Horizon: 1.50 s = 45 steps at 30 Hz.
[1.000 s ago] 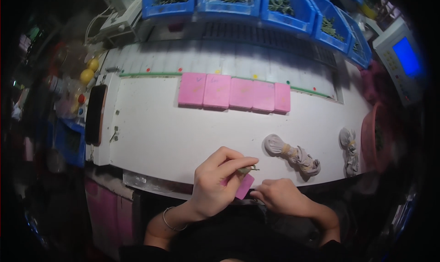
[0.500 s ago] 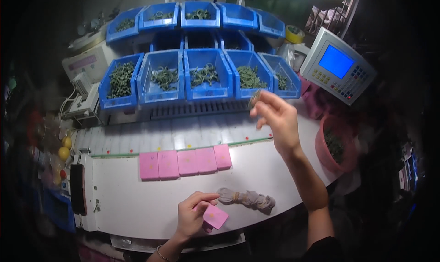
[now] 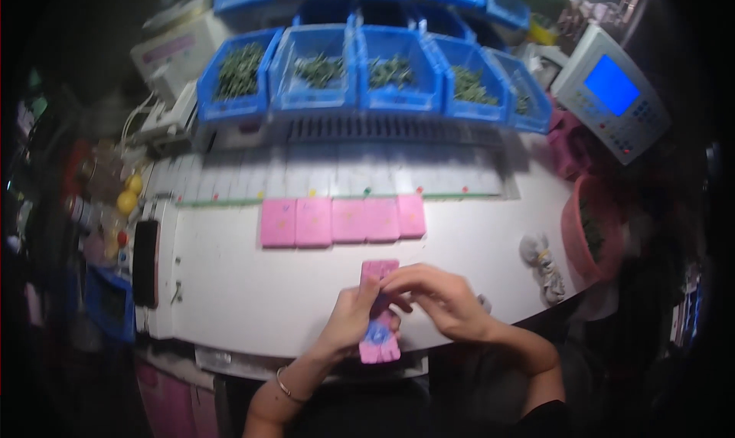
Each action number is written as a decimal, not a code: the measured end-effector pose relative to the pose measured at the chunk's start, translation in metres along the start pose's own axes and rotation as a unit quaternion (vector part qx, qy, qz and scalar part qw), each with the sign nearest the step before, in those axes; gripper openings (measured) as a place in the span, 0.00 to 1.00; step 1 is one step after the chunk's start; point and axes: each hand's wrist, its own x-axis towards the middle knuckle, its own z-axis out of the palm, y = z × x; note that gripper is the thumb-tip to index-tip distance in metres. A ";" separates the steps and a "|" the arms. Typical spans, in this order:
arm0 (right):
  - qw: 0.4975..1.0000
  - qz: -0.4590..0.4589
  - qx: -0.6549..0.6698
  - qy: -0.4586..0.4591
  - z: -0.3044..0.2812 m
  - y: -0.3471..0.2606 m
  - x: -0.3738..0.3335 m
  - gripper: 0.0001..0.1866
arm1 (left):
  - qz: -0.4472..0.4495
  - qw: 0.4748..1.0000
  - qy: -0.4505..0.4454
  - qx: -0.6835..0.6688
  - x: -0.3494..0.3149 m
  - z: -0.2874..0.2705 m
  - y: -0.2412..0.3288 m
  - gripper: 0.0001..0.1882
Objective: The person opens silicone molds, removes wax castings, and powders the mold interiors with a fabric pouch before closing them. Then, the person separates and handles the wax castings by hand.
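My left hand [image 3: 354, 315] grips a pink block-shaped rubber mould [image 3: 380, 352], upright over the near edge of the table. The mould looks spread apart, with a blue patch in its middle. Over its upper half bends my right hand [image 3: 440, 296], fingertips pinched together at the mould; anything between them is hidden. Beyond my hands lies a row of several pink blocks [image 3: 348, 220] set side by side. A grey cloth bundle [image 3: 547, 269] rests to the right on the white table [image 3: 245, 300].
Blue bins [image 3: 315, 93] holding small green pieces stand in tiers at the back. A pink bowl [image 3: 574, 231] and a keypad unit with a blue screen [image 3: 612, 86] are on the right. On the left lies a dark phone-like slab [image 3: 146, 263].
My right hand has come down from the bins to the mould. The mould is now spread, showing blue inside. The cloth bundle now lies farther right, and my view has tilted downward.
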 end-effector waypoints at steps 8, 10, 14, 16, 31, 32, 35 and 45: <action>0.882 -0.003 -0.471 -0.020 -0.002 0.060 -0.043 0.32 | 0.037 0.996 0.071 0.032 0.008 -0.016 -0.005 0.36; 0.889 -0.009 -0.457 -0.015 0.000 0.049 -0.042 0.32 | 0.035 0.995 0.087 0.036 0.010 -0.018 -0.009 0.36; 0.872 -0.148 -0.444 0.142 0.022 0.021 -0.020 0.27 | 0.047 0.985 0.160 0.051 0.013 -0.015 -0.014 0.34; 0.850 -0.179 -0.490 0.076 0.031 0.027 -0.012 0.23 | 0.060 0.979 0.177 0.086 0.017 -0.010 -0.016 0.34; 0.873 -0.146 -0.455 0.095 0.034 0.042 -0.004 0.28 | -0.010 0.987 0.154 0.033 0.013 -0.016 -0.009 0.29; 0.886 -0.138 -0.427 0.114 0.032 0.039 -0.003 0.27 | -0.015 0.988 0.149 0.029 0.014 -0.016 -0.008 0.29; 0.859 -0.167 -0.468 0.123 0.041 0.044 0.001 0.25 | 0.005 0.988 0.155 0.027 0.020 -0.019 -0.017 0.28; 0.831 -0.179 -0.518 0.096 0.045 0.051 0.006 0.23 | -0.013 0.986 0.142 -0.090 0.030 -0.030 -0.026 0.29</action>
